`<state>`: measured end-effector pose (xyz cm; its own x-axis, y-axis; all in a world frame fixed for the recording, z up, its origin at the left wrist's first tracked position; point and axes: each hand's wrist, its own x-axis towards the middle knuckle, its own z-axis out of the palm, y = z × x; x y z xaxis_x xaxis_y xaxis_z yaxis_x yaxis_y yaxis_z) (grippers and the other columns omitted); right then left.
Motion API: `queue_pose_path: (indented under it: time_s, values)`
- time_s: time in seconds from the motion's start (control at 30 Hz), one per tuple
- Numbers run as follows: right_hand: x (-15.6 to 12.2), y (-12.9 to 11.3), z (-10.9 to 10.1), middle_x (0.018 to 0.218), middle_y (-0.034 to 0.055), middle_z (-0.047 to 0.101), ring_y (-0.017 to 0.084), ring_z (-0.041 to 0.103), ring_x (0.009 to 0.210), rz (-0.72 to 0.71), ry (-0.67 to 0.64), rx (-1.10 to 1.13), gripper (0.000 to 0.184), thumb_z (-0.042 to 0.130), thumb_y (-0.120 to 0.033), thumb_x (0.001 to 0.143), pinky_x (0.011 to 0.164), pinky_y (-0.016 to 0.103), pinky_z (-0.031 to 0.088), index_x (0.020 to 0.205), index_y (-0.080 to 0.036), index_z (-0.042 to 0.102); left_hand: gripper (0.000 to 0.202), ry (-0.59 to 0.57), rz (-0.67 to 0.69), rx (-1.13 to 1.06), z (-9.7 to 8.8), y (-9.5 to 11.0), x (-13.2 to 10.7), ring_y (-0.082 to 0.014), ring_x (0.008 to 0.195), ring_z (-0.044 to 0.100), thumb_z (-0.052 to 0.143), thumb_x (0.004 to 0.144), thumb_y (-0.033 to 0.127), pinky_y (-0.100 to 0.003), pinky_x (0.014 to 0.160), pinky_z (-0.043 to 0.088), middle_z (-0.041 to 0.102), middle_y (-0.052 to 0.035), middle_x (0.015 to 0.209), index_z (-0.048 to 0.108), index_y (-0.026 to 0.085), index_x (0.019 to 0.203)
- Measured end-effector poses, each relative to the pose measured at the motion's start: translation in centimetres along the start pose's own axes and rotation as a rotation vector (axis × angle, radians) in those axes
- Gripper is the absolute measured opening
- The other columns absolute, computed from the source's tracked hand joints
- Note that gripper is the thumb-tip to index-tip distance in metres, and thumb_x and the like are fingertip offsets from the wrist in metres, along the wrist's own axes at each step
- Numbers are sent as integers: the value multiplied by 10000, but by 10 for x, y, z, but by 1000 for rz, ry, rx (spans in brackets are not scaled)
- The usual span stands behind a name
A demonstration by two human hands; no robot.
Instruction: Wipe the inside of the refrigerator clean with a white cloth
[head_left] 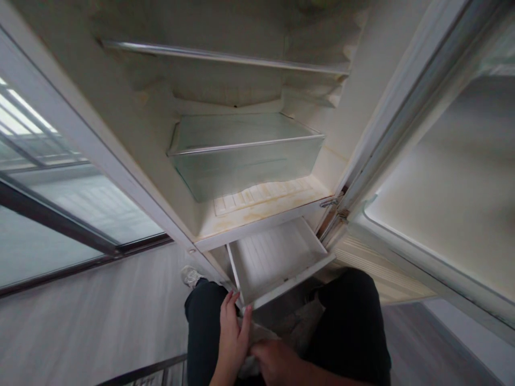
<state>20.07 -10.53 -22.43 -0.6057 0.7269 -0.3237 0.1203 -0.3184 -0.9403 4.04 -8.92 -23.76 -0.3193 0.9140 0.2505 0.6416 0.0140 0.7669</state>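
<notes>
White plastic pull-out drawer juts from the open, bare fridge's bottom edge. Left hand, fingers spread, rests beside the drawer's front corner; right hand pinches a pale crumpled cloth. Yellowed stains on the fridge floor remain unwiped.

no readable text, labels or numbers

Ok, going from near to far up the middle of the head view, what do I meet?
Left hand → pulled-out white bottom drawer → stained white fridge floor → clear plastic crisper bin → upper glass shelf with metal edge.
</notes>
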Motion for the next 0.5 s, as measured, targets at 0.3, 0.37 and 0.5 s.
queue_pose_path:
  time_s: [0.3,0.37,0.5]
  values:
    - [57,-26,5,820,111,684,260,695,845,298,381,1121,405,292,-437,877,706,407,577,860,-197,618,509,23,205,289,26,10,35,-381,1448,398,470,976,409,-595,1131,418,399,-248,1545,460,107,1386]
    - [62,-29,15,900,117,706,253,700,888,302,437,1278,470,217,-434,903,707,395,580,884,-196,621,483,36,214,318,28,7,46,-383,1447,403,456,978,397,-588,1127,427,415,-236,1539,485,116,1369]
    - [64,-28,19,1010,128,718,256,701,972,251,403,1400,481,206,-434,894,729,396,575,857,-194,621,427,1,245,344,31,-1,51,-373,1468,376,426,982,351,-574,1152,405,449,-213,1522,529,127,1330]
